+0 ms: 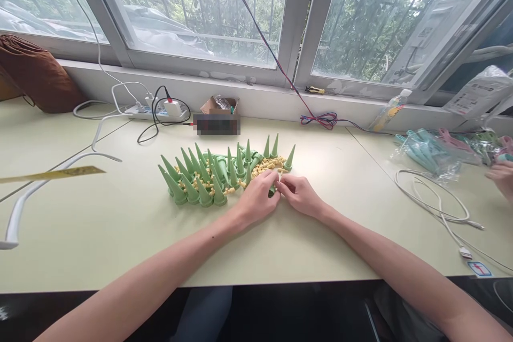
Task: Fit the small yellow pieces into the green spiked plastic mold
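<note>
My left hand [258,192] is closed around a green plastic cone-shaped spike [272,191], mostly hidden by the fingers. Right beside it, the fingertips of my right hand [300,192] are pinched together against the spike's end; whatever they hold is too small to make out. Several green spikes [206,192] stand point-up on their wide bases to the left of my hands, and others lie on their sides behind them. A heap of small yellow plastic fittings [272,163] lies just beyond my hands, with more scattered among the spikes.
A power strip [138,112] with cables and a small cardboard box [220,105] sit near the window sill. At right are a coiled white cable [436,197], bagged teal parts [425,155], a plastic bottle [390,111] and another person's hand [503,176]. Yellow tape [52,173] juts in at left.
</note>
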A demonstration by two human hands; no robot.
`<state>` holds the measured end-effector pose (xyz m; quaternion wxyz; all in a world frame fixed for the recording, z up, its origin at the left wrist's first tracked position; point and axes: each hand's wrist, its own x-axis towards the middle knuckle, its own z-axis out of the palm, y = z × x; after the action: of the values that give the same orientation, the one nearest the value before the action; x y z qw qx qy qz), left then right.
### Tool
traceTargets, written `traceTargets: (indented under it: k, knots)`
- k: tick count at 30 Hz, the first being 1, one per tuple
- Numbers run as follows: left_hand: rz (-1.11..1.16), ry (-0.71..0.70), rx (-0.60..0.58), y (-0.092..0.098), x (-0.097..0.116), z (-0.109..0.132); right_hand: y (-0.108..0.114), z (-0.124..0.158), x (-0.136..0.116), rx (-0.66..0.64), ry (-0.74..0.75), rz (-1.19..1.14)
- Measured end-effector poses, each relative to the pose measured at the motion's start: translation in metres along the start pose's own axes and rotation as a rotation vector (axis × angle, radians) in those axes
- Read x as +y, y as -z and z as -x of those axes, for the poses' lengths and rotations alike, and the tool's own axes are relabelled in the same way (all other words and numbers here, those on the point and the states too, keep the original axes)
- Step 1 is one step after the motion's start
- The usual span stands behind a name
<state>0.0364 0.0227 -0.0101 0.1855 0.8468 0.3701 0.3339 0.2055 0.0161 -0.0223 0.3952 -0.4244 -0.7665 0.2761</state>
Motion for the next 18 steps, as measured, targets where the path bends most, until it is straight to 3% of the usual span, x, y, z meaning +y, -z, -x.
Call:
traceTargets:
  k: [18]
  knots:
    - [0.005,-0.017,0.025,-0.0005,-0.0011,0.0005,-0.0006,-0.0001,-0.0001,0.004,0.003,0.018]
